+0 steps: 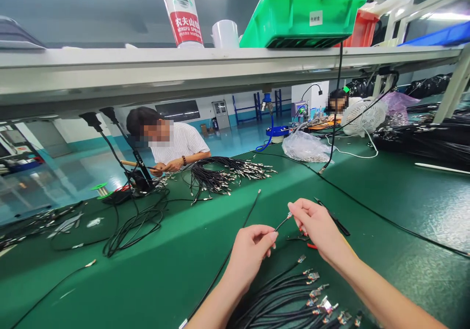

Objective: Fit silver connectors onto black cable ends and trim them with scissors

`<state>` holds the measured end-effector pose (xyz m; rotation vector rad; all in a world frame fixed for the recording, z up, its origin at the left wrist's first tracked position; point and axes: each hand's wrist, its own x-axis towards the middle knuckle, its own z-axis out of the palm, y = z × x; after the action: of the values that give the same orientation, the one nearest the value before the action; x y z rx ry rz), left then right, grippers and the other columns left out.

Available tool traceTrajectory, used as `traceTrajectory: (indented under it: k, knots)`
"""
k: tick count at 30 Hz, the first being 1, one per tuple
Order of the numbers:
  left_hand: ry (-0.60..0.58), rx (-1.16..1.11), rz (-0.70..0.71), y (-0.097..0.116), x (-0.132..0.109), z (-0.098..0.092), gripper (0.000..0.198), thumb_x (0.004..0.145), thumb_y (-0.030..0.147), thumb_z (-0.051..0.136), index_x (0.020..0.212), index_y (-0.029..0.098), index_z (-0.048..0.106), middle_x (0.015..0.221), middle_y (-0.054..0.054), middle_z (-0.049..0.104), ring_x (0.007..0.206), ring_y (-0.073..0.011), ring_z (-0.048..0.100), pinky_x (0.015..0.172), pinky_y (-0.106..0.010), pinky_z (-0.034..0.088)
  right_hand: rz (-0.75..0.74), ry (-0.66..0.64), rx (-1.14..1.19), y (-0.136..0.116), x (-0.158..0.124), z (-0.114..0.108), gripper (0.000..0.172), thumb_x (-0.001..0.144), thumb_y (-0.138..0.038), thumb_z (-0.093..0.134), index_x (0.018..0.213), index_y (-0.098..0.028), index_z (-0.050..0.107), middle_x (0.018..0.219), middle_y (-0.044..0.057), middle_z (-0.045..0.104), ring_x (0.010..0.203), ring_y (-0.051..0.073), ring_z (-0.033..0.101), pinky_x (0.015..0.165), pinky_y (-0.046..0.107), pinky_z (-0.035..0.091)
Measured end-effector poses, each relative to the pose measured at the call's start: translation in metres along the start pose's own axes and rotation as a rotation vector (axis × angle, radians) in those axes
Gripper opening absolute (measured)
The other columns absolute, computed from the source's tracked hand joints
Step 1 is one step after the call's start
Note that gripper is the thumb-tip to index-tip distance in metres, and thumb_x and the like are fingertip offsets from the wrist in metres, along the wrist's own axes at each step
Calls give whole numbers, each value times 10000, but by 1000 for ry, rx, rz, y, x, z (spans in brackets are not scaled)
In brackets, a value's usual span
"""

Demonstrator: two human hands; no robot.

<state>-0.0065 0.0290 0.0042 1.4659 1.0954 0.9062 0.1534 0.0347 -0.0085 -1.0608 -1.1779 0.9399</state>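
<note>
My left hand point(251, 253) and my right hand point(317, 228) are raised above a green bench mat point(147, 280). Between them runs a short black cable point(281, 223) with a small metal terminal at its far end. My left fingers pinch the wire, and my right fingertips hold it near the terminal. Under my wrists lies a bundle of black cables with metal terminals point(293, 302). Small red-handled cutters point(311, 246) sit partly hidden beneath my right hand, beside a black tool point(334, 219). A long black cable point(223, 255) lies left of my left hand.
Across the bench, a co-worker point(169, 140) holds a wooden-handled tool above a heap of terminated black cables point(223, 175). Further back are another person point(337, 103), a white fan point(363, 117) and a plastic bag point(304, 148). A shelf point(220, 69) overhead carries a green crate point(301, 18).
</note>
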Motion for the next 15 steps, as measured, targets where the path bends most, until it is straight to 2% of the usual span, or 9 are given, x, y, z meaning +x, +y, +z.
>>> traceTrajectory:
  k: [2,4,7,11,13,15]
  knots:
    - [10,91,17,-1,3,-3,283,685,387,592,703,108,633,520,27,496,458,-76,360,466,-208,264,48,-26,183,6,0,5,332,745,-472,599,642,-173,498,532,-54,426,466,75,346,451,204,256]
    - [23,150,54,-1,5,-5,275,694,378,560,667,112,622,499,34,472,451,-78,342,458,-208,255,110,-146,381,10,-2,13,324,733,-495,601,771,-177,557,578,-36,485,483,87,400,466,212,293]
    - [18,254,101,-2,7,-4,262,704,347,506,605,121,594,480,39,443,453,-83,352,464,-206,273,141,-252,434,16,-6,24,329,696,-461,659,751,-144,592,516,-29,491,448,86,405,457,218,292]
    - [-70,439,40,-3,7,-6,279,715,334,438,602,130,591,486,28,495,435,-92,400,468,-209,309,82,-164,388,23,-4,26,343,670,-468,675,692,-136,587,493,-34,475,442,85,405,451,218,289]
    - [-53,474,9,-4,-3,-15,263,700,319,445,587,132,592,464,29,502,413,-95,398,468,-215,312,79,-140,390,25,-2,23,356,654,-480,679,701,-139,588,503,-36,469,443,86,404,443,218,289]
    - [-18,492,-10,-8,-24,-34,234,678,292,470,553,134,588,431,37,486,402,-95,391,478,-217,312,87,-130,388,23,0,19,355,633,-469,696,699,-135,594,512,-29,473,443,86,405,436,219,293]
